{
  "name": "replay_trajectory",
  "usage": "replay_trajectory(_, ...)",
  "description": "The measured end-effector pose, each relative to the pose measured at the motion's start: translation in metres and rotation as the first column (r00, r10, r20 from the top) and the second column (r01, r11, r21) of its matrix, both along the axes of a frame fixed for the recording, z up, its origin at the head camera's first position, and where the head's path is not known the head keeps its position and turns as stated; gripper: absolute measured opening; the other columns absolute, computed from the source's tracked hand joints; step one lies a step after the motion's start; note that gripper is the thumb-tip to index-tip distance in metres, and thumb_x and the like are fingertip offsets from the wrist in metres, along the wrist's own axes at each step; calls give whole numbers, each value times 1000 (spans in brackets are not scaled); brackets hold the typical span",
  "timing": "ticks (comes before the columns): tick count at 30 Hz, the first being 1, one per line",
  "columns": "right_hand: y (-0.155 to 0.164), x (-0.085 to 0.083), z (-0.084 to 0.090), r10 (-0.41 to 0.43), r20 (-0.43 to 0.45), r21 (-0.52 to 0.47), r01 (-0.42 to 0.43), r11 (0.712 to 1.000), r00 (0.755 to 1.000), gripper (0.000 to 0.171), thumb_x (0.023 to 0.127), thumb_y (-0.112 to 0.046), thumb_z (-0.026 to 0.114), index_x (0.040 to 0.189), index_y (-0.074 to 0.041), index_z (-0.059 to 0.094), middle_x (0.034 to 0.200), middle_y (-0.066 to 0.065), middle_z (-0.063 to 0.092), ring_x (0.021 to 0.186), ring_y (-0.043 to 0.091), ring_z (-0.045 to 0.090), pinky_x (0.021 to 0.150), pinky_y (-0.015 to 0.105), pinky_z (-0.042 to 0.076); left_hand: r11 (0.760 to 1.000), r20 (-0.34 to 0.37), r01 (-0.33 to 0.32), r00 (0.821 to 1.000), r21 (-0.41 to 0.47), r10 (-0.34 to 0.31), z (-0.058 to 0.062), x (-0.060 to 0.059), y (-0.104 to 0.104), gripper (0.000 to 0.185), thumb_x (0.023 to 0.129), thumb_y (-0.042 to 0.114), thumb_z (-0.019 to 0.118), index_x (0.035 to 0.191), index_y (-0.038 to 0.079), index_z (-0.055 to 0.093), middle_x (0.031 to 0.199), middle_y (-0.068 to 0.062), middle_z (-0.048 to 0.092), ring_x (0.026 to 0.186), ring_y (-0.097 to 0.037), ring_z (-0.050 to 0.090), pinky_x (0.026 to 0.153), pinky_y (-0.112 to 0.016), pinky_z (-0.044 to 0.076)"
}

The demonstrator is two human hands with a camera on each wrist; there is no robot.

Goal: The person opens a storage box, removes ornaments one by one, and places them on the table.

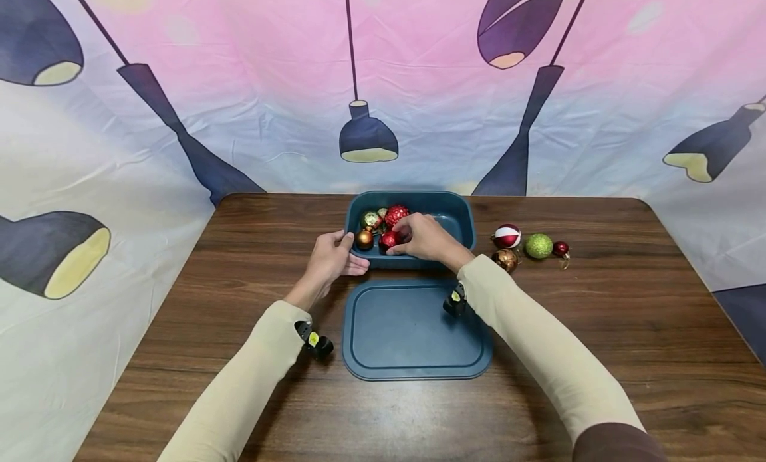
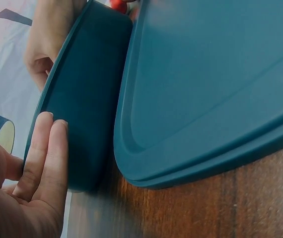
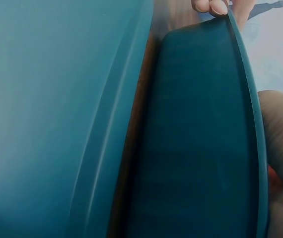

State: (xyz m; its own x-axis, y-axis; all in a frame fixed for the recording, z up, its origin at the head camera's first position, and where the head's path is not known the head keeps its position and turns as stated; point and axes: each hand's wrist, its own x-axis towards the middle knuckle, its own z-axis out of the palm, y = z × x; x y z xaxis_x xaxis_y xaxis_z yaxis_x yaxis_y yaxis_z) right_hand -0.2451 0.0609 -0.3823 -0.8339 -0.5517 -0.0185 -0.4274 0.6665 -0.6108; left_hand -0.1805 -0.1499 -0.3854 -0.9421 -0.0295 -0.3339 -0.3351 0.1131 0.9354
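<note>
A deep teal plastic box (image 1: 413, 263) holds several Christmas baubles toward its left end. My left hand (image 1: 331, 257) grips the box's front left corner, thumb at the rim and fingers along the outer wall, as the left wrist view shows. Inside the box, my right hand (image 1: 426, 238) pinches a shiny red bauble (image 1: 389, 240) among the others. Close by it lie a textured red bauble (image 1: 396, 215), a gold one (image 1: 370, 220) and a copper one (image 1: 364, 239). In the right wrist view, the box wall hides most of this hand.
In front of the box, its flat teal lid (image 1: 417, 329) lies on the wooden table (image 1: 628, 316). Right of the box sit a red-and-white bauble (image 1: 507, 235), a brown one (image 1: 505, 260), a glittery green one (image 1: 538, 246) and a small dark red one (image 1: 560, 248). A printed cloth (image 1: 287, 63) hangs behind.
</note>
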Motion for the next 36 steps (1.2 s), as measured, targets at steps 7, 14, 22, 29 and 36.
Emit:
replay_trajectory(7,2,-1,0,-2,42,-17,3,1000,999,49,88,-25,83,126,2,68,117,15,72,103,25,70,93,40,59,1000,2,-3,1000,4,3,0,0,1,54,112,25,40,160,6,26,76,-15,74,74,-29,76,72,-36,64)
replay_trajectory(14,8,1,5,-12,73,-19,14,1000,997,53,89,-26,82,131,2,65,123,16,70,107,26,69,95,41,58,1000,8,-5,1000,4,5,1,0,2,54,112,26,40,160,6,26,77,-16,74,74,-28,76,71,-36,65)
replay_trajectory(22,20,1,14,-40,78,-51,44,998,996,52,88,-27,83,130,0,66,118,15,71,103,25,70,92,41,59,1000,-2,-8,1000,19,8,1,1,1,54,112,25,40,160,6,26,75,-15,73,67,-23,75,69,-34,65)
replay_trajectory(29,40,3,33,-62,80,-95,70,993,995,52,88,-27,82,130,-1,66,119,16,70,106,27,69,91,43,59,1000,-8,-1,1000,15,1,1,1,0,54,112,24,40,160,5,25,75,-15,73,67,-23,75,70,-35,65)
replay_trajectory(36,66,7,53,-97,58,-130,103,986,994,51,88,-26,83,129,-1,67,120,16,68,108,31,68,90,46,60,1000,-13,2,1000,4,-2,0,2,0,54,112,25,40,160,5,26,76,-15,73,68,-24,75,74,-38,64)
